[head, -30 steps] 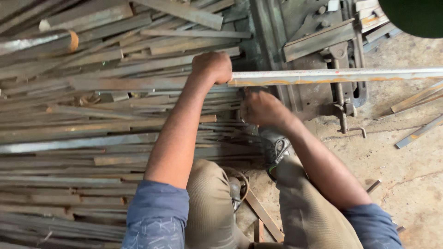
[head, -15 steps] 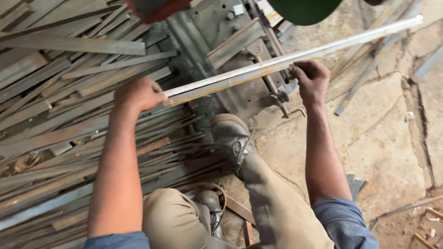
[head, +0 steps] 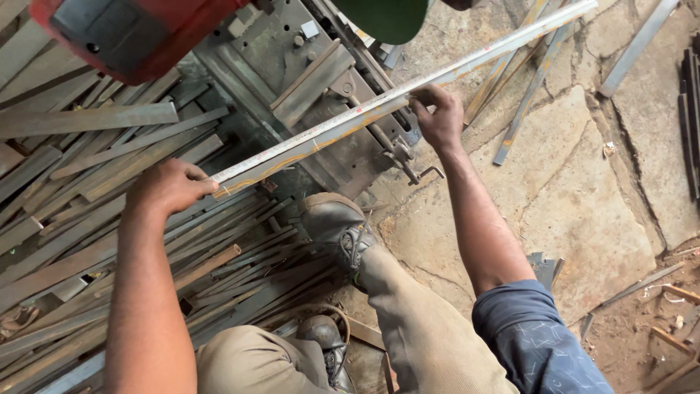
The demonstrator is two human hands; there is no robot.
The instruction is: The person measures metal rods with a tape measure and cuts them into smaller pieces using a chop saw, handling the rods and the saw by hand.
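1. My boot [head: 337, 228] rests on the edge of the scrap pile, between my two arms.
2. My left hand [head: 171, 186] clamps its fingers on the near end of the long angle bar [head: 394, 98].
3. My right hand [head: 440, 117] grips the bar mid-length, fingers closed round it.
4. The bar lies diagonally over the grey machine base [head: 292, 80], crossing its clamp.
5. Flat steel strips [head: 87, 146] are heaped at left; loose bars [head: 525, 109] lie on the stone floor [head: 583, 204] beyond.

Long pale, seemingly rust-streaked steel bar [head: 379, 106], slanted
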